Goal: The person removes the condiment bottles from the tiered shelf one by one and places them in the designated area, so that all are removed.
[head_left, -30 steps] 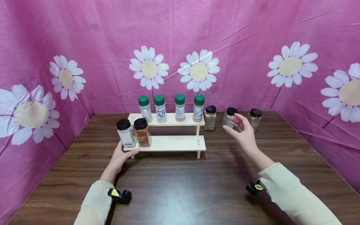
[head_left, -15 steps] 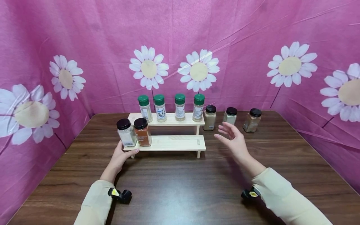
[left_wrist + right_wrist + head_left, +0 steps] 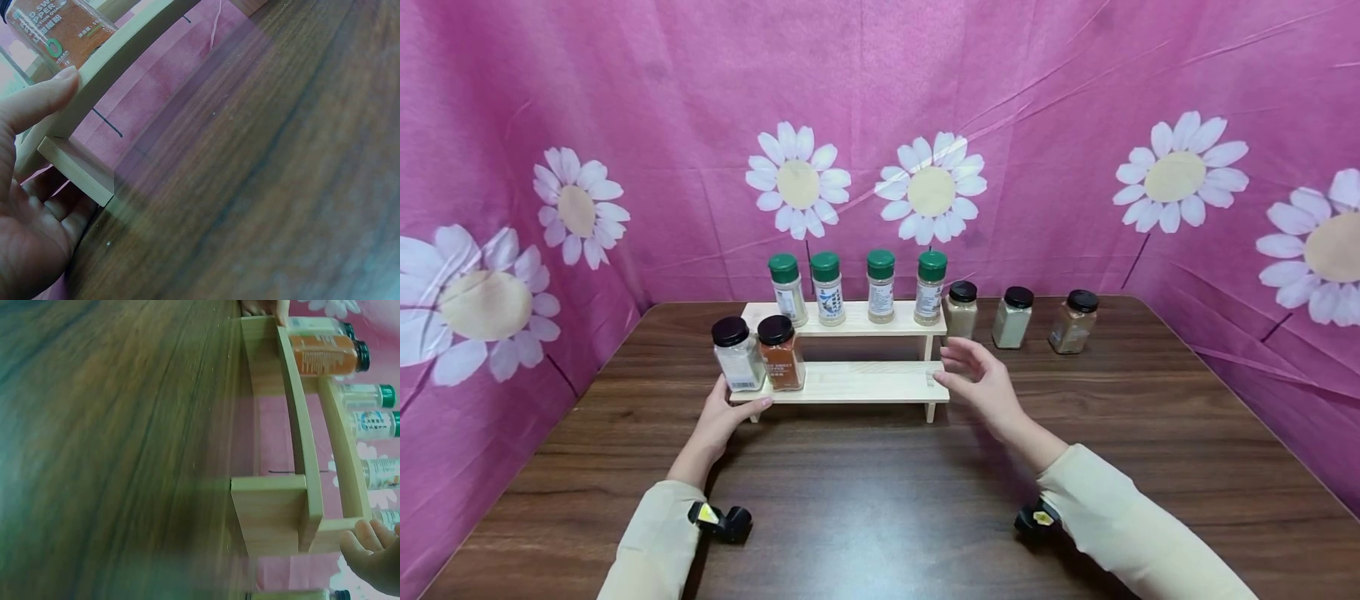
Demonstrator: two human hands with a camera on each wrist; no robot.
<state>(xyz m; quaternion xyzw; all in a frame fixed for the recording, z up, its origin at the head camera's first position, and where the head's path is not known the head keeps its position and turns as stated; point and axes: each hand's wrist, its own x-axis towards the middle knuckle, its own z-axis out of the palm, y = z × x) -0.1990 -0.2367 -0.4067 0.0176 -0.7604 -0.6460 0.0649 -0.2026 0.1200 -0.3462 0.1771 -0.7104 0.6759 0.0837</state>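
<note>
A two-tier wooden spice rack [image 3: 857, 382] stands on the table. My left hand [image 3: 717, 425] grips the left end of its lower tier; the thumb [image 3: 53, 97] lies on the front edge and the other fingers go below, by the leg. Just above that hand are a black-capped jar of pale seasoning [image 3: 741, 367] and one of red-orange powder [image 3: 784, 367], side by side on the lower tier. My right hand [image 3: 988, 390] is at the rack's right end, fingers loosely bent and holding nothing. Whether its fingertips touch the wood I cannot tell.
Several green-capped shakers [image 3: 881, 292] line the upper tier. Right of the rack, black-capped jars stand on the table [image 3: 865, 500]: a tan one [image 3: 961, 317], a pale green one [image 3: 1012, 323] and a brown one [image 3: 1072, 328]. A pink flowered curtain [image 3: 857, 100] hangs behind.
My right hand has moved left and toward me, from in front of the right-hand jars to the rack's right end. My left hand and the jars have stayed put.
</note>
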